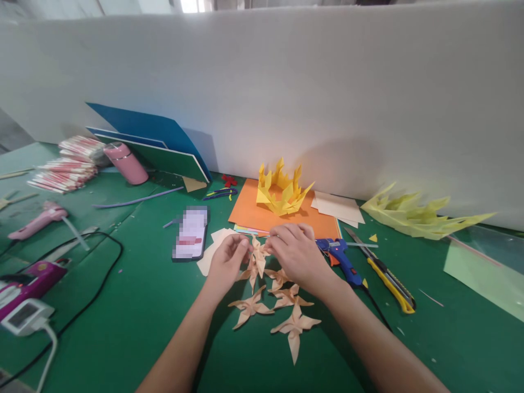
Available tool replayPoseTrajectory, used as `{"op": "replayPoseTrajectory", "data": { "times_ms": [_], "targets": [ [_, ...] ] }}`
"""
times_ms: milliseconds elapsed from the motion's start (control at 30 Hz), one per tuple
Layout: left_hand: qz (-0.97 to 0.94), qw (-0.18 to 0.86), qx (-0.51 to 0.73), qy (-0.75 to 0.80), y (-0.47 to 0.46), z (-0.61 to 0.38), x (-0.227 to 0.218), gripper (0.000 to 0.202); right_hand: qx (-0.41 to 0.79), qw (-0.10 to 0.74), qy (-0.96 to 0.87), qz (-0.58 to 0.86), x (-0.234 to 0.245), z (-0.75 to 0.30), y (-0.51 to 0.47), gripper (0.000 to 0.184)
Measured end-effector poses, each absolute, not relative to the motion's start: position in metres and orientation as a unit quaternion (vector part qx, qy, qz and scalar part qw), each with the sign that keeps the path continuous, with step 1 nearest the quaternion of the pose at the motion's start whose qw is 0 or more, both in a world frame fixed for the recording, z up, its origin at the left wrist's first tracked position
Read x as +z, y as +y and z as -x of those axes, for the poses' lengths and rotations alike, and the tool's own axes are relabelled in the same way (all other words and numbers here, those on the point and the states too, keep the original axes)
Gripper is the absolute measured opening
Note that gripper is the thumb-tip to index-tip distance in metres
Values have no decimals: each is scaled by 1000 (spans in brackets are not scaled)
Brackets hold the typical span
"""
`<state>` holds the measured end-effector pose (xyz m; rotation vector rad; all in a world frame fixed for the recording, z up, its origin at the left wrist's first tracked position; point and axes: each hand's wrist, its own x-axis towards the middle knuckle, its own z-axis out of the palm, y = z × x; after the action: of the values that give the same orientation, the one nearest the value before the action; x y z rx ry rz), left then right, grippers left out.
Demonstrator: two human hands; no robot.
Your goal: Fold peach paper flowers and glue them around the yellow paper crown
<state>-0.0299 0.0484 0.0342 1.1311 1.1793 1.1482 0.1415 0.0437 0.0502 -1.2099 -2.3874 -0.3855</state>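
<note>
Between my two hands is a peach folded-paper flower with pointed petals. My left hand pinches its left side with thumb and forefinger. On the other side, the fingers of my right hand curl over a petal, and their tips are partly hidden. Several more peach flowers lie below on the green table, one at the left and one nearest me. Loose peach paper sheets lie beside my left hand. Just right of my right hand rests a blue glue gun.
A yellow paper crown stands on orange paper; a pale yellow one sits right. A yellow utility knife lies right. Leftward are a phone, a pink flask, a pink glue gun and a power strip with cables.
</note>
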Motion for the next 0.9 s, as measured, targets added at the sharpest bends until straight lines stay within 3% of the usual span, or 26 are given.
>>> {"op": "replayPoseTrajectory", "data": {
  "times_ms": [133, 333, 700, 900],
  "targets": [
    [-576, 388, 434, 574, 49, 43, 24, 12, -170, 186, -872, 420, 53, -148, 62, 18],
    [-739, 220, 261, 580, 39, 41, 22, 13, -174, 125, -898, 385, 50, -155, 99, 19],
    [-818, 236, 201, 484, 33, 40, 21, 30, -126, 85, -914, 376, 44, -158, 122, 28],
    [-816, 284, 175, 472, 28, 44, 27, 30, -107, 157, -887, 421, 51, -163, 102, 22]
  ]
}}
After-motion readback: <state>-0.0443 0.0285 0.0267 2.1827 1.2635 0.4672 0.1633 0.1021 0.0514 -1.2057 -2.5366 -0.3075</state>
